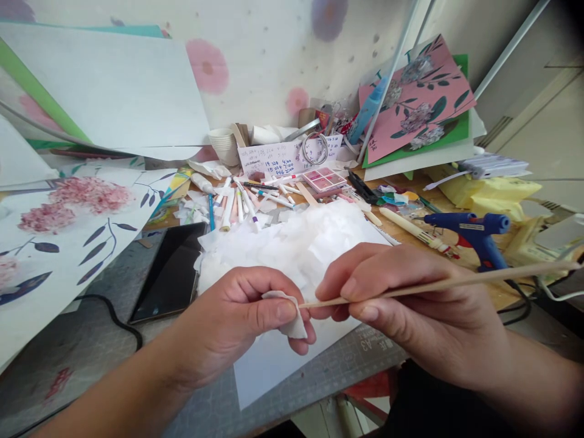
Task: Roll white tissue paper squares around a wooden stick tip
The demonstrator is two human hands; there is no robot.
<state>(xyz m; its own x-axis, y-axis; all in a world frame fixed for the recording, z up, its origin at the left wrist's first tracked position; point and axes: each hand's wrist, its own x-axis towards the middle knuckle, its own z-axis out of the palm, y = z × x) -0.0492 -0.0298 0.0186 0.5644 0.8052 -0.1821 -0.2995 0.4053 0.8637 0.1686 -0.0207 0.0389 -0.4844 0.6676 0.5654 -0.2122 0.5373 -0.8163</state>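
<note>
Between thumb and fingers, my left hand (pixel 249 313) pinches a small white piece of thin paper or tissue (pixel 294 325). My right hand (pixel 410 304) grips a thin wooden stick (pixel 438 285) like a pencil, its long end pointing right. The stick's tip meets the white piece at my left fingertips. Behind both hands lies a heap of white pieces (pixel 337 234), resting on a white sheet (pixel 260 371) that covers part of the grey cutting mat (pixel 210 401).
A dark tablet or phone (pixel 171 271) lies left of the heap. Several markers (pixel 228 210) and a pink palette (pixel 323 180) stand behind it. At right are a blue glue gun (pixel 483 234) and cables. Flower pictures (pixel 104 237) lean at left and right.
</note>
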